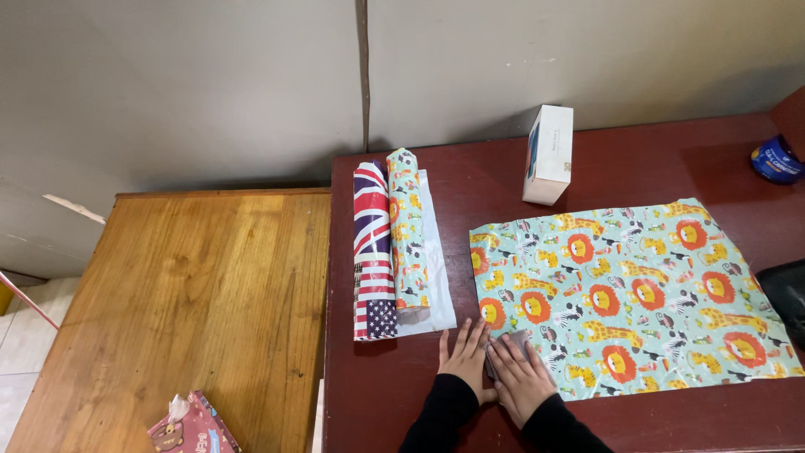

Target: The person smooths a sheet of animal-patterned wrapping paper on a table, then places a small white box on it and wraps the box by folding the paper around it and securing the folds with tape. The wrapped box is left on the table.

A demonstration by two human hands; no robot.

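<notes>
L hand (465,359) lies flat, palm down, fingers spread, on the dark red table (402,386) right at the near-left corner of the wrapping sheet (629,294); it grips nothing. R hand (521,379) sits just beside it, touching it, also flat w/ fingers out, pressing on a small grey flat thing (511,342) at the sheet's corner. Can't tell what that grey thing is, mostly covered by the fingers. Both arms in black sleeves.

The sheet is spread flat over the table's middle & right side: light teal paper w/ orange lions, giraffes, zebras. Its far edge runs just short of a white box (549,153) standing upright nr the wall.

Left of the hands, two rolls lie side by side, lengthwise away from the person: a flag-print roll (372,252) in red, white, blue, and touching it on the right an animal-print roll (407,235) matching the sheet. Under that second roll sits a white sheet (438,252).

Far right: blue round container (776,161) at the table's back corner, black object (784,298) at the right edge, cut off by the frame.

Left of the red table a lighter wooden table (193,294), w/ a pink patterned pack (189,428) at its near edge.
</notes>
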